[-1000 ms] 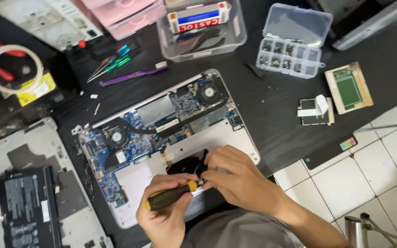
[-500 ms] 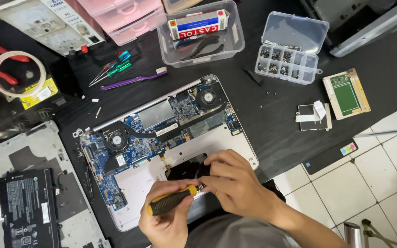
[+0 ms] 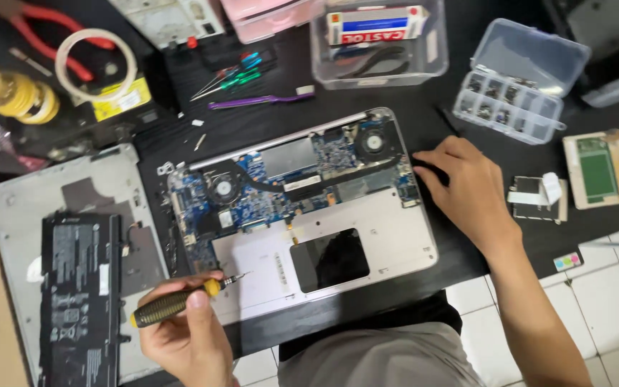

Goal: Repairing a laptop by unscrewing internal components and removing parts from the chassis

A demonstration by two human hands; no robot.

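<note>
An opened laptop (image 3: 367,236) lies on the black table, its blue circuit board and two fans exposed. My left hand (image 3: 184,337) grips a black and yellow screwdriver (image 3: 173,301) at the laptop's near left corner, tip pointing right over the silver palm rest. My right hand (image 3: 467,190) rests flat on the table at the laptop's right edge, fingers together near the right fan, holding nothing that I can see.
The removed bottom cover (image 3: 16,215) with a black battery (image 3: 80,294) lies at the left. Behind are a clear compartment box of small parts (image 3: 517,93), a clear tub (image 3: 377,43), small screwdrivers (image 3: 227,75), a purple brush (image 3: 259,100), tape rolls (image 3: 94,64), red pliers (image 3: 37,21). A small green board (image 3: 600,172) sits right.
My right hand left the screwdriver tip at the palm rest and moved right to the laptop's edge. The left hand with the screwdriver shifted left. The view moved closer.
</note>
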